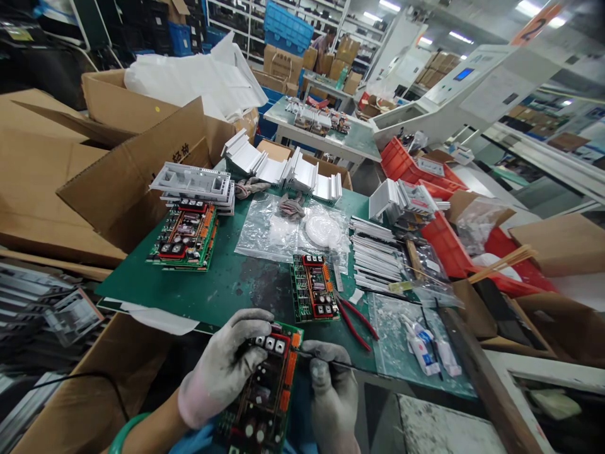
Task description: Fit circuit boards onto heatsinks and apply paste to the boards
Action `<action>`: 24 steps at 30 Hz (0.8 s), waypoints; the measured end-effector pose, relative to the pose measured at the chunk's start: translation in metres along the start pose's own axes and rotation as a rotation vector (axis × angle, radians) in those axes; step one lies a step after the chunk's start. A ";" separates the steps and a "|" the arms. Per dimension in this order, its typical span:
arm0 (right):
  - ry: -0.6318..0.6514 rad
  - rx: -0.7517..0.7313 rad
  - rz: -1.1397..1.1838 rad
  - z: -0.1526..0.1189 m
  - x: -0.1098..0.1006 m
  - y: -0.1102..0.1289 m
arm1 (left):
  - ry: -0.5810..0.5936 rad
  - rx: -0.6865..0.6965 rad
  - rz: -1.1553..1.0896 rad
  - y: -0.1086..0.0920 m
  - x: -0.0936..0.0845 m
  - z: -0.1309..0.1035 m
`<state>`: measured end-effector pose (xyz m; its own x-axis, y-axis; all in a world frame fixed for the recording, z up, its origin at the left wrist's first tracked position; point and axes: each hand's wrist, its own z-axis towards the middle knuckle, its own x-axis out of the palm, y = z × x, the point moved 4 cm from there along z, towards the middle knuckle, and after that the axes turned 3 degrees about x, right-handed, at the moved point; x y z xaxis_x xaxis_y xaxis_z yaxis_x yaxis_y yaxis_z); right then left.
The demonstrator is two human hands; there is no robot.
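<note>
My left hand (231,366), in a soiled white glove, grips a green circuit board (265,397) by its upper left side. The board is tilted in front of my body and carries a red-framed block and orange connectors. At its right edge my right hand (331,391), also gloved, is closed with thumb and forefinger pinched together. Something thin and dark shows at those fingertips, too small to name. Just beyond, a second circuit board (314,287) lies on the green table (227,293). Red-handled pliers (357,321) rest beside it.
More circuit boards (185,234) are stacked at left below grey metal housings (193,183). Aluminium profiles (283,167) line the back edge. Metal strips (375,255), a clear bag (293,227) and white tubes (420,347) lie on the table. Cardboard boxes (137,183) and red crates (439,233) flank it.
</note>
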<state>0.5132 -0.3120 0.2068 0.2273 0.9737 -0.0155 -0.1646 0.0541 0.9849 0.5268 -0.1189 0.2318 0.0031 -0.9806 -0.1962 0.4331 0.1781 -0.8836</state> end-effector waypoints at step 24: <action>0.040 -0.028 0.109 -0.002 0.009 -0.003 | -0.041 -0.015 -0.001 0.005 0.003 -0.008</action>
<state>0.5142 -0.3025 0.2032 0.1684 0.9821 0.0845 -0.2131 -0.0474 0.9759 0.5214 -0.1200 0.2238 0.0393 -0.9833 -0.1777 0.4193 0.1776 -0.8903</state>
